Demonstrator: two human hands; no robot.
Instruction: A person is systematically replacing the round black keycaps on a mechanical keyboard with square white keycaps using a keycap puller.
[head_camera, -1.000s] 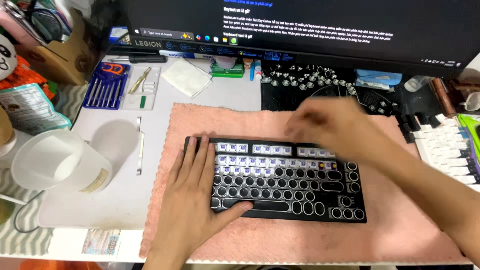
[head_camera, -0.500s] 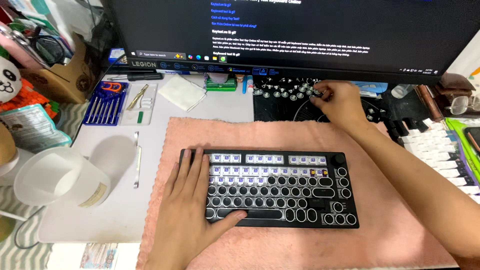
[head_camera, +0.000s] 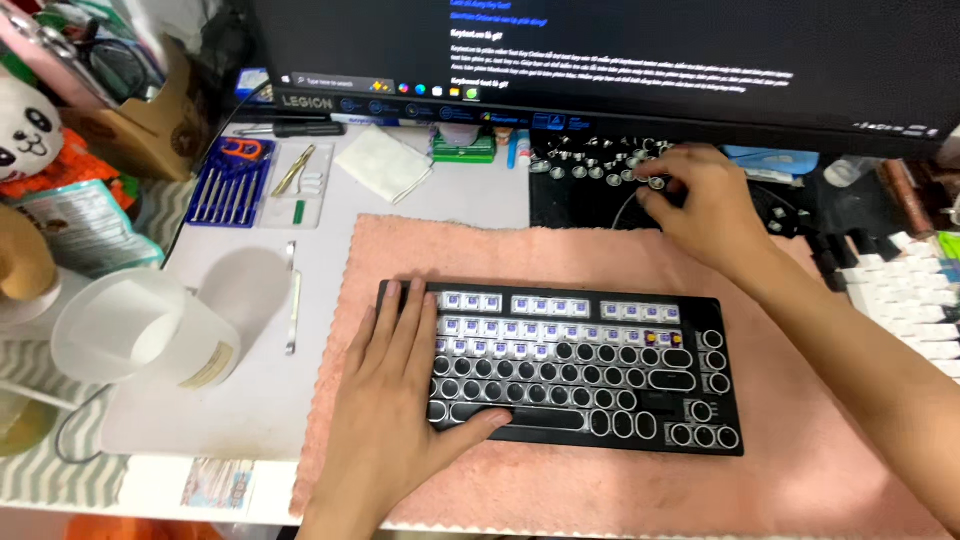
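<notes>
Two hands work: the left hand lies flat and open on the black keyboard (atop a pink towel); the right hand fingers loose round keycaps, grip unclear, beneath the monitor.

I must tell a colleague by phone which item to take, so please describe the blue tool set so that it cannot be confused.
Start at the monitor and go to its lower left corner. Just below it, on the white mat, lies the blue tool set, left of a clear tray. It alone is a blue case with a row of thin metal drivers and an orange tool on top.
</notes>
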